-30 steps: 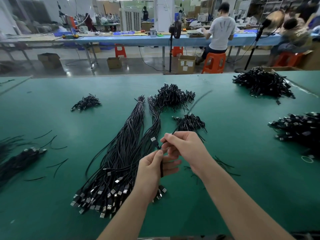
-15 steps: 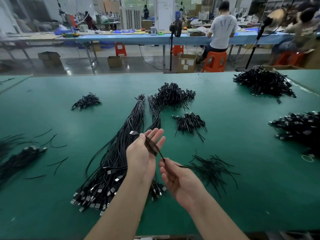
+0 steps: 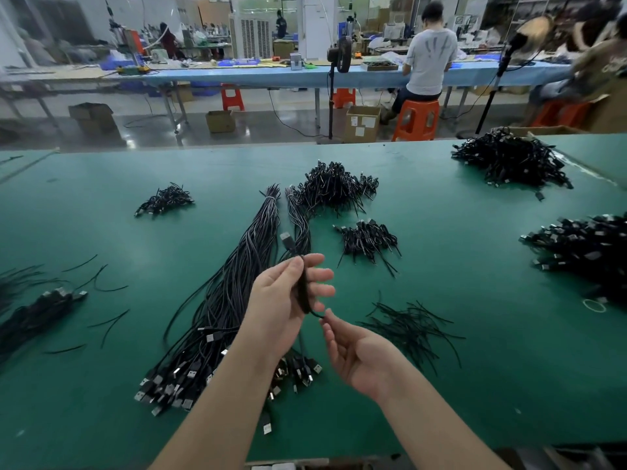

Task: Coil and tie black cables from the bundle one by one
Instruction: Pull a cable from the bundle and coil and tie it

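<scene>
A long bundle of black cables [image 3: 234,293] lies on the green table [image 3: 475,368], its USB plugs fanned out near the front. My left hand [image 3: 285,307] holds one coiled black cable [image 3: 303,290] upright, thumb pressed on it, a silver plug sticking out above. My right hand [image 3: 356,351] sits just below and to the right, palm up, its fingertips pinching the loose tail of that cable.
Loose black tie wires [image 3: 410,327] lie right of my hands. Heaps of coiled cables sit at the middle back [image 3: 334,186], the small middle [image 3: 368,240], back left [image 3: 166,200], back right [image 3: 512,161] and right edge [image 3: 583,245]. Another cable bunch [image 3: 37,313] lies far left.
My right hand dropped from above the coil to below it, drawing the cable's tail down. My left hand turned, and the cable now stands as a tight upright coil in it.
</scene>
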The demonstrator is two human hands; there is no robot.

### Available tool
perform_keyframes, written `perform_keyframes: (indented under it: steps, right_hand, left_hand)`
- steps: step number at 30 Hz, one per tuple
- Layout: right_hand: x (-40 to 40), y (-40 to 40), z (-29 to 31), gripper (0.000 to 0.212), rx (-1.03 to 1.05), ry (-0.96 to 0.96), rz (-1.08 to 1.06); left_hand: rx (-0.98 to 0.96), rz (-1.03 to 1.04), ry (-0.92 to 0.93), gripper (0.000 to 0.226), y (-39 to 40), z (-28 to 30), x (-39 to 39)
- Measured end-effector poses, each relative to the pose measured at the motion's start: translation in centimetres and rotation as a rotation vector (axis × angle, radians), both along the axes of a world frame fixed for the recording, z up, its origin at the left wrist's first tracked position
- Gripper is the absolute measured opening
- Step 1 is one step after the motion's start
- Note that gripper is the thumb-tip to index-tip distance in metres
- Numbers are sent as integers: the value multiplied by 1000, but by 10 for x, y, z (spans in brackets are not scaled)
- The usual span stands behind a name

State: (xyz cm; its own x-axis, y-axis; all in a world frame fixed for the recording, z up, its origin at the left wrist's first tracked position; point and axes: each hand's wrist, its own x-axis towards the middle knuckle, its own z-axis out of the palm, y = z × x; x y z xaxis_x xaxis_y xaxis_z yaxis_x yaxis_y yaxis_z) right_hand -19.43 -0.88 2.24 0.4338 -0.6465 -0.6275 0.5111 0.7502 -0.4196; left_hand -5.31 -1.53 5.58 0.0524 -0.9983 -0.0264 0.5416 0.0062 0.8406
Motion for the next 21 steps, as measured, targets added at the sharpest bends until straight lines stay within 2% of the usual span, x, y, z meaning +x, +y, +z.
perform_keyframes:
  steps: [2, 6, 11, 16, 21]
  right_hand:
    - [-8, -9, 0, 17, -72, 70, 5]
    - [-14, -27, 13, 33, -400, 272, 112]
    - [-19, -45, 35, 13, -626, 485, 62]
    - [-21, -45, 57, 9, -919, 737, -57]
    - [-16, -20, 60, 4, -1076, 862, -55]
  left_hand:
    - [-29, -145, -86, 35, 6, 1, 3]
    - [-16, -320, -241, 30, 16, -3, 0]
    - [73, -280, -369, 30, 20, -12, -4]
    - [125, -140, -430, 28, 19, -18, -11]
    - [177, 112, -254, 26, 8, -22, -16]
